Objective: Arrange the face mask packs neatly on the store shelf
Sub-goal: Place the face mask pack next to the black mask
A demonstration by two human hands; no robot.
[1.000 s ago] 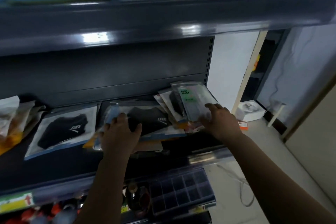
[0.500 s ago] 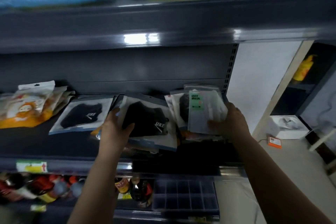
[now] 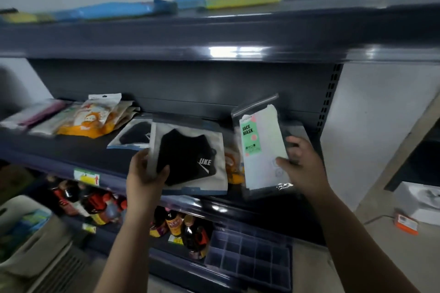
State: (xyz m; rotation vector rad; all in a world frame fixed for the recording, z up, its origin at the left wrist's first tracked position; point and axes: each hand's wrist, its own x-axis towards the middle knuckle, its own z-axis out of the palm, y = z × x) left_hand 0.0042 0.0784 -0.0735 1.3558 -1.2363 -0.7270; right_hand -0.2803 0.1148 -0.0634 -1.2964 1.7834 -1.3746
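My left hand (image 3: pixel 145 171) grips the lower left edge of a black face mask pack (image 3: pixel 190 157) with a white logo, lifted upright above the dark shelf (image 3: pixel 71 150). My right hand (image 3: pixel 300 164) holds a clear pack (image 3: pixel 262 147) labelled "FACE MASK" in green, tilted up at the shelf's right end. A second black mask pack (image 3: pixel 133 135) lies flat behind the left one. Orange and white packs (image 3: pixel 92 119) are piled further left on the same shelf. Another orange pack (image 3: pixel 234 166) shows between the two held packs.
Blue and yellow packs (image 3: pixel 214 1) lie on the top shelf. Bottles (image 3: pixel 181 226) stand on the lower shelf beside a dark divided tray (image 3: pixel 250 254). A grey crate (image 3: pixel 31 240) sits at lower left. A white box (image 3: pixel 421 200) and an orange item (image 3: pixel 406 223) lie on the floor at right.
Both hands have lifted their packs off the shelf and tipped them upright. The view has swung left, showing more of the orange packs and the crate.
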